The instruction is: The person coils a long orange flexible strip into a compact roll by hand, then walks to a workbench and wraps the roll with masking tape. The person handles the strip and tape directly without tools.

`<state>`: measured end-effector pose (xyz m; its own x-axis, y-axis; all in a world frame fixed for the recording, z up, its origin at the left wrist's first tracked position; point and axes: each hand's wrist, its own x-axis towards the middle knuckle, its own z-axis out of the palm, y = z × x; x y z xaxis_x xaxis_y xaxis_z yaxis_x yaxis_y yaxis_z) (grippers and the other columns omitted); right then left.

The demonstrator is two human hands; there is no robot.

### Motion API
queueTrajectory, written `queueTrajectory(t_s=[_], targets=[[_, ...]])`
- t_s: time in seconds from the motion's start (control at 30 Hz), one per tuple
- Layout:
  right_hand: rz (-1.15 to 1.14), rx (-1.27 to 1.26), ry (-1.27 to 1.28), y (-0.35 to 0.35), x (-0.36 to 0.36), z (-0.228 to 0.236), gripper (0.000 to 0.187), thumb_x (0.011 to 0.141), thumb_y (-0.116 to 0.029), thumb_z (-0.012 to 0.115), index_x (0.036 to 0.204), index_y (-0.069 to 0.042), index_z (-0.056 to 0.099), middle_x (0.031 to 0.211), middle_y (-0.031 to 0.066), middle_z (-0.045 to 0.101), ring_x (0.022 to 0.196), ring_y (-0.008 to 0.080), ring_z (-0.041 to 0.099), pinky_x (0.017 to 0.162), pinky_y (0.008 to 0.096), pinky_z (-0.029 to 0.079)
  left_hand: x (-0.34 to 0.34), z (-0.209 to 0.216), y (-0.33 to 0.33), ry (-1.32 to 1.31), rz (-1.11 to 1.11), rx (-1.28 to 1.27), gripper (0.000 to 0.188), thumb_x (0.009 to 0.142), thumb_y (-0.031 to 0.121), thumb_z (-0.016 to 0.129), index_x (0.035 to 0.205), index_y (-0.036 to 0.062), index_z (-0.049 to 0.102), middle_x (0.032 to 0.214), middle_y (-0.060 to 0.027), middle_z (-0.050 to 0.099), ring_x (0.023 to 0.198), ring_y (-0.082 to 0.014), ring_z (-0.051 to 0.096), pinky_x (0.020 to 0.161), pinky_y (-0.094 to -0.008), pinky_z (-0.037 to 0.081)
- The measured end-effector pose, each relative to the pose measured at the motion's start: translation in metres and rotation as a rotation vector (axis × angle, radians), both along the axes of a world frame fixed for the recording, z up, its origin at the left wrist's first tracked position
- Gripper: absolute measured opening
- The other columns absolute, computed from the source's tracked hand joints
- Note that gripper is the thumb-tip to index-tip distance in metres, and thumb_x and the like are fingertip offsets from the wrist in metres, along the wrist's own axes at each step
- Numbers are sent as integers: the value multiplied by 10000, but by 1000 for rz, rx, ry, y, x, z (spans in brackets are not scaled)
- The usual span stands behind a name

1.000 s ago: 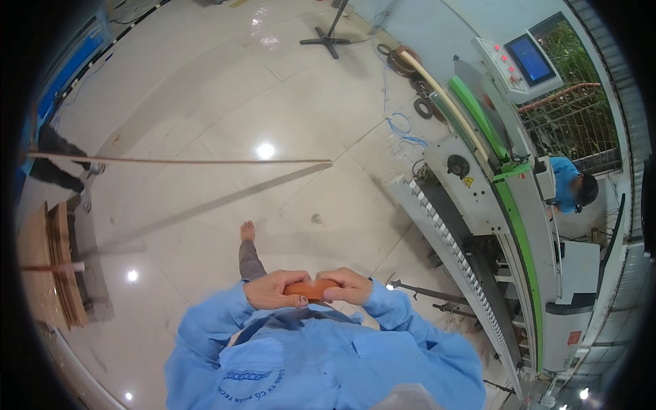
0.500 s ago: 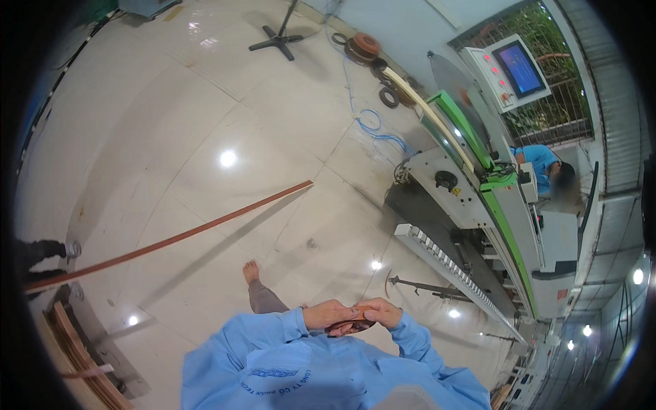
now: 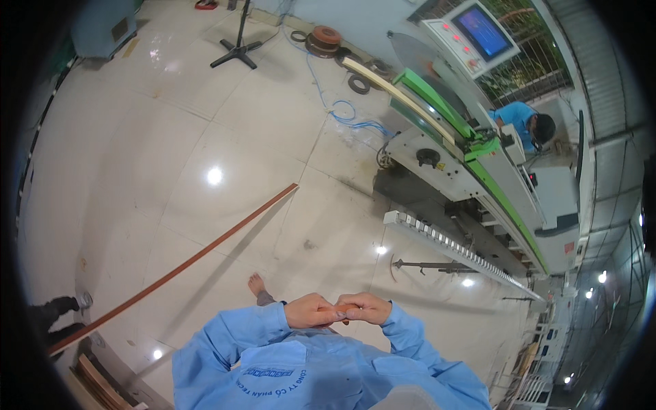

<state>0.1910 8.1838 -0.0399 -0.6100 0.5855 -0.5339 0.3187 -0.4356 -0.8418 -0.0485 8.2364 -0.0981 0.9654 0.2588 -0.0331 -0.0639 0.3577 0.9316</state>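
My two hands are close together in front of my blue shirt. My left hand (image 3: 309,311) and my right hand (image 3: 369,308) both have their fingers closed around a short reddish-brown flexible strip (image 3: 348,312). Only a small piece of the strip shows between the hands; most of it is hidden by the fingers. A long, narrow reddish-brown board (image 3: 198,255) slants across the view ahead of me to the left, apart from my hands.
A green-and-white machine (image 3: 427,158) with a screen (image 3: 482,32) stands at right; a co-worker in blue (image 3: 516,117) leans behind it. Rolls of banding (image 3: 323,39), a blue hose (image 3: 355,121) and a black stand (image 3: 236,56) are farther off. Another person's legs (image 3: 55,312) show at left.
The strip, seen before as a curved loop beneath my fingers, is now mostly covered by them. My hands have shifted slightly left and up; the view has tilted.
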Motion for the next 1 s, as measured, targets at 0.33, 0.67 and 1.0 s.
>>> queueTrajectory(t_s=[0.33, 0.67, 1.0], targets=[[-220, 207, 22, -94, 56, -11, 396, 1044, -376, 569, 1099, 3, 669, 966, 46, 676, 896, 142, 597, 821, 308, 500, 60, 17, -70, 218, -145, -86, 522, 1060, 456, 504, 796, 35, 664, 698, -7, 608, 632, -93, 512, 574, -264, 398], [-753, 332, 206, -375, 163, -36, 405, 1049, -379, 580, 1047, 18, 661, 922, 9, 671, 871, 100, 576, 792, 294, 500, 251, 50, -234, 369, -778, 105, 411, 1055, 380, 534, 931, 19, 686, 728, 9, 619, 665, -66, 488, 601, -234, 347], [-1840, 778, -376, -641, 240, -46, 371, 1067, -352, 493, 1152, -24, 644, 1118, 95, 666, 1078, 180, 605, 959, 323, 471, 443, 37, -477, 420, -937, 71, 438, 1067, 377, 481, 883, 14, 640, 660, -32, 543, 599, -112, 473, 560, -264, 349]])
